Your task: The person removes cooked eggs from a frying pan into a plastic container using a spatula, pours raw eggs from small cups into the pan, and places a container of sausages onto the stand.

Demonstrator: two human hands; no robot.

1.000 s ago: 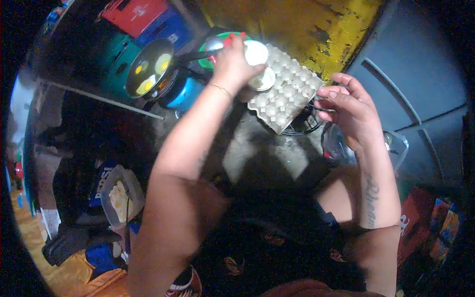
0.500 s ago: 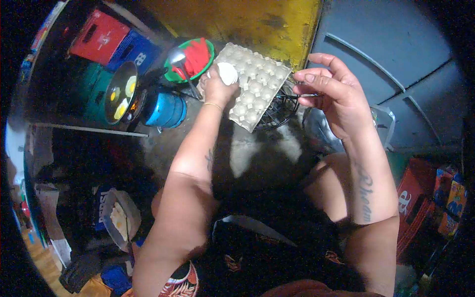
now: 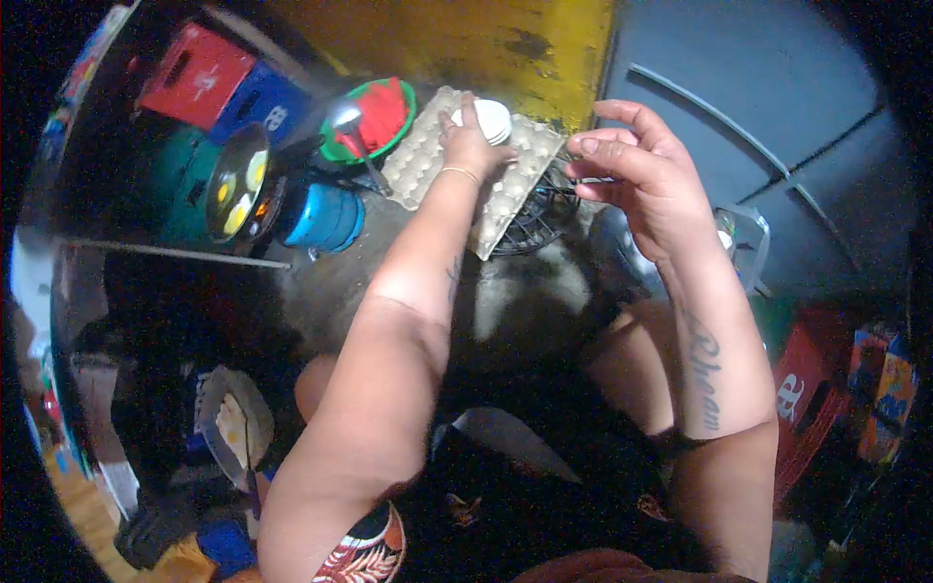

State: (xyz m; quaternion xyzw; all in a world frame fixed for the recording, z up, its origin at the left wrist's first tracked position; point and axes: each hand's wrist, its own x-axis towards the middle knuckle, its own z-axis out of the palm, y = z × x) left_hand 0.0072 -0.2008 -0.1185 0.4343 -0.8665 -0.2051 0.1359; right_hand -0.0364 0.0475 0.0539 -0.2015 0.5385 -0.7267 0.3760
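A small stack of white, rounded pieces that look like nested eggshells sits on the grey egg tray. My left hand is over the tray with its fingers spread, index finger and thumb on either side of the stack; whether the fingers touch it is hard to tell. Raised to the right of the tray, my right hand has loosely bent fingers held apart, with nothing visible in them. Left of the tray, a frying pan holds several eggs with yellow yolks, over a flame on a blue gas canister stove.
A ladle leans across a green basin with red contents. Beneath the tray's right side is a black wire fan grille. A plastic container with food is at lower left. Red and blue crates stand behind the pan.
My left hand has moved right with the white stack, from the tray's left edge to its upper middle, and its fingers have spread. My right hand has barely shifted.
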